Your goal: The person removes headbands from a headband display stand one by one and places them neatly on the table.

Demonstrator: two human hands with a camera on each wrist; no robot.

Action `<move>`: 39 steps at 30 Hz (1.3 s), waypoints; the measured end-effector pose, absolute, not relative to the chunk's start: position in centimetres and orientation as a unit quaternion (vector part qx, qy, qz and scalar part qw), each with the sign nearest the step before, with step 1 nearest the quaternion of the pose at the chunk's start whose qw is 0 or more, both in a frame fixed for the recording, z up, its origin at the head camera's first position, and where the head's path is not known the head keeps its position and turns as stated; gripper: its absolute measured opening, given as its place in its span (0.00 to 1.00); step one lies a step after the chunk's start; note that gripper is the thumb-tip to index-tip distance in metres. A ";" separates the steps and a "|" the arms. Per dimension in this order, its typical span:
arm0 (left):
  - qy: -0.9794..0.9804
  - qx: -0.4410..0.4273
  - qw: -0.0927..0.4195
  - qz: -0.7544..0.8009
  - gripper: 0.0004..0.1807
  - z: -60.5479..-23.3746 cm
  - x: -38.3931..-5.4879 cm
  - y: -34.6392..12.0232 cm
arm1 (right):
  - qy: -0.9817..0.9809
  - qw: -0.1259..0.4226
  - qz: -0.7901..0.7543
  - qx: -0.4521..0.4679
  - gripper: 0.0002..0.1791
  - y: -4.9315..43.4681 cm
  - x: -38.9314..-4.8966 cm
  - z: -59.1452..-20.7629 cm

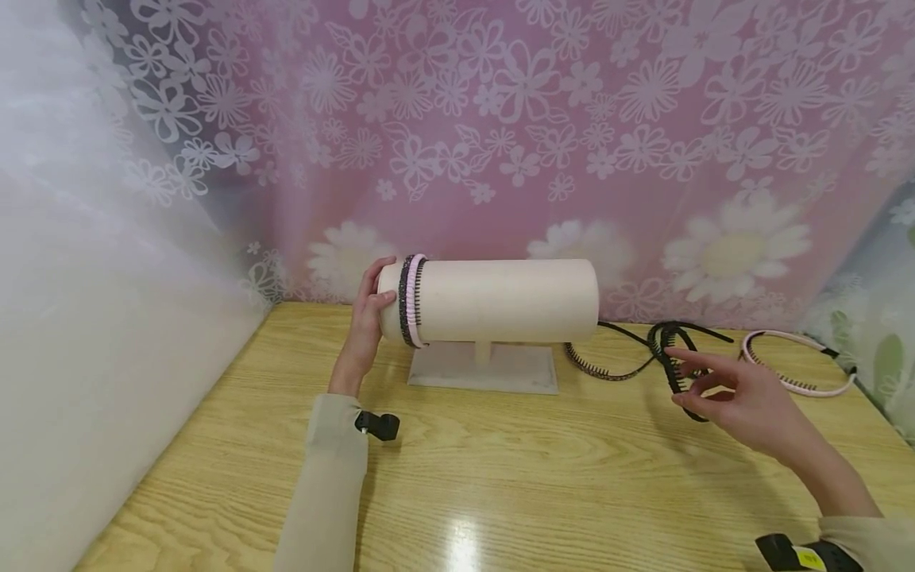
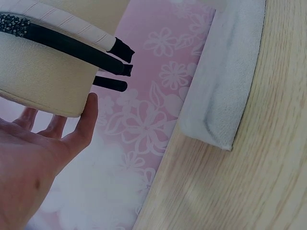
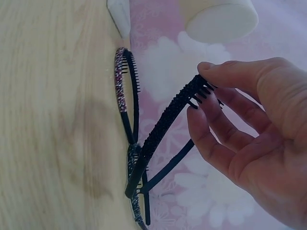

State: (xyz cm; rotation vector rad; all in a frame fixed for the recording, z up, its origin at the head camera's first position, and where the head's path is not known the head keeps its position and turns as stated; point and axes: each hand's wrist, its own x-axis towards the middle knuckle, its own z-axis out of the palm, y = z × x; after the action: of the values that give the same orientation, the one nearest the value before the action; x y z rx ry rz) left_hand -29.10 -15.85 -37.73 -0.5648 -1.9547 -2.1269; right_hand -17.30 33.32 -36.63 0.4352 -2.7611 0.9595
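Headband (image 3: 170, 117), black, beaded-looking, toothed on the inner side: being pinched at the right of the scene, above a wooden table (image 1: 443, 461), between thumb and fingertips of the right hand (image 1: 761, 409). Closing only lightly there, leaving just the narrow gap taken up by the toothed stretch, and bending the remaining fingers without visibly gripping anything else. Overlapping, in the right wrist view, a dark glitter headband (image 3: 134, 211), without showing clearly whether touching or merely crossing; lying left of that, a pink-flecked glitter headband (image 3: 120, 86). Also showing, farther right, a pink headband (image 1: 789, 337) lying on the table. Showing toward the left a cream cylinder (image 1: 507, 298) standing on a pale base (image 1: 443, 369) and wearing, side by side near its left end, a dark sparkly band (image 1: 404, 302), a pink ribbed band (image 1: 411, 302) and a black toothed band (image 1: 418, 302). Cupping that end with the left hand (image 1: 366, 326), spreading the fingers and curving them round the rim, with some tips partly hidden. In the right hand, judging by looks, probably weighing very little, flexing springily rather than feeling soft, slipping little thanks to the rough surface, but risking a snap if spread too far and possibly snagging teeth on neighbouring loops. Probably taking hold best by the broad middle of the arc, keeping fingertips beside the teeth.
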 end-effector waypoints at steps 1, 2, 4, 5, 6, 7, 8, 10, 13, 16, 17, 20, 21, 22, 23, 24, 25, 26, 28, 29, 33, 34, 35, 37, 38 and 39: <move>-0.661 -0.192 0.099 -0.719 0.31 -37.7 -29.1 -15.8 | -0.930 0.092 0.323 0.146 0.32 33.4 -17.2 -36.7; -0.661 -0.191 0.099 -0.719 0.30 -37.7 -29.1 -15.8 | -0.930 0.089 0.325 0.146 0.32 33.5 -17.2 -36.8; -0.662 -0.191 0.100 -0.718 0.30 -37.7 -29.1 -15.8 | -0.932 0.081 0.323 0.141 0.32 33.8 -17.1 -37.0; -0.661 -0.192 0.101 -0.718 0.30 -37.7 -29.1 -15.8 | -0.933 0.077 0.323 0.138 0.31 33.9 -17.0 -37.1; -0.661 -0.191 0.101 -0.718 0.30 -37.7 -29.1 -15.8 | -0.935 0.072 0.322 0.134 0.31 34.1 -17.0 -37.2; -0.661 -0.191 0.102 -0.718 0.30 -37.7 -29.1 -15.8 | -0.936 0.068 0.319 0.132 0.30 34.2 -16.9 -37.4; -0.662 -0.191 0.102 -0.718 0.30 -37.7 -29.1 -15.8 | -0.938 0.063 0.317 0.129 0.30 34.4 -16.9 -37.5; -0.663 -0.192 0.101 -0.717 0.31 -37.7 -29.1 -15.8 | -0.940 0.057 0.313 0.124 0.29 34.6 -16.7 -37.7; -0.665 -0.191 0.098 -0.715 0.31 -37.8 -29.1 -15.8 | -0.941 0.058 0.308 0.124 0.30 35.0 -16.5 -38.2; -0.665 -0.191 0.098 -0.715 0.31 -37.8 -29.1 -15.8 | -0.940 0.069 0.307 0.129 0.30 35.4 -16.3 -38.6; -0.665 -0.191 0.098 -0.715 0.31 -37.8 -29.1 -15.8 | -0.940 0.075 0.306 0.131 0.30 35.5 -16.2 -38.7; -0.664 -0.192 0.100 -0.715 0.31 -37.8 -29.1 -15.8 | -0.941 0.082 0.301 0.133 0.30 35.9 -16.0 -39.1; -0.664 -0.193 0.101 -0.716 0.31 -37.8 -29.1 -15.8 | -0.941 0.083 0.300 0.133 0.30 36.1 -15.9 -39.3; -0.663 -0.193 0.101 -0.716 0.31 -37.8 -29.1 -15.8 | -0.942 0.084 0.296 0.133 0.30 36.2 -15.9 -39.4; -0.663 -0.193 0.100 -0.716 0.31 -37.8 -29.2 -15.9 | -0.943 0.084 0.293 0.132 0.29 36.3 -15.8 -39.5; -0.663 -0.192 0.100 -0.716 0.31 -37.9 -29.2 -15.9 | -0.944 0.082 0.290 0.132 0.29 36.4 -15.7 -39.6; -0.664 -0.191 0.099 -0.716 0.31 -37.9 -29.2 -15.9 | -0.945 0.083 0.289 0.131 0.29 36.5 -15.7 -39.7; -0.664 -0.190 0.099 -0.716 0.32 -37.9 -29.3 -16.0 | -0.944 0.082 0.290 0.130 0.29 36.6 -15.6 -39.8; -0.665 -0.189 0.098 -0.715 0.32 -37.9 -29.3 -16.0 | -0.945 0.082 0.289 0.128 0.28 36.9 -15.5 -40.0; -0.666 -0.189 0.098 -0.715 0.32 -37.9 -29.3 -16.0 | -0.946 0.080 0.288 0.126 0.28 37.0 -15.4 -40.2; -0.666 -0.190 0.098 -0.715 0.31 -37.9 -29.2 -15.9 | -0.952 0.068 0.276 0.112 0.27 37.6 -15.0 -40.7; -0.666 -0.190 0.098 -0.715 0.31 -37.9 -29.2 -15.9 | -0.953 0.069 0.272 0.111 0.27 37.7 -14.9 -40.9; -0.665 -0.190 0.099 -0.715 0.31 -37.9 -29.2 -15.9 | -0.955 0.067 0.267 0.108 0.27 37.8 -14.8 -41.0; -0.666 -0.190 0.099 -0.715 0.31 -37.9 -29.2 -15.9 | -0.957 0.073 0.261 0.107 0.26 38.0 -14.7 -41.3; -0.666 -0.190 0.099 -0.715 0.31 -37.9 -29.2 -15.9 | -0.958 0.074 0.257 0.105 0.25 38.1 -14.7 -41.4; -0.665 -0.188 0.099 -0.716 0.31 -37.8 -29.1 -15.8 | -0.959 0.074 0.254 0.102 0.25 38.2 -14.6 -41.4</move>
State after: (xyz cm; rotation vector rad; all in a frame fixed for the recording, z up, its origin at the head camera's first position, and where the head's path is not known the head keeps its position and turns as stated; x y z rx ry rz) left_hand -29.14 -15.84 -37.85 -0.5552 -1.9676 -2.1162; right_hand -14.62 38.23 -41.43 0.3077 -2.8791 0.7616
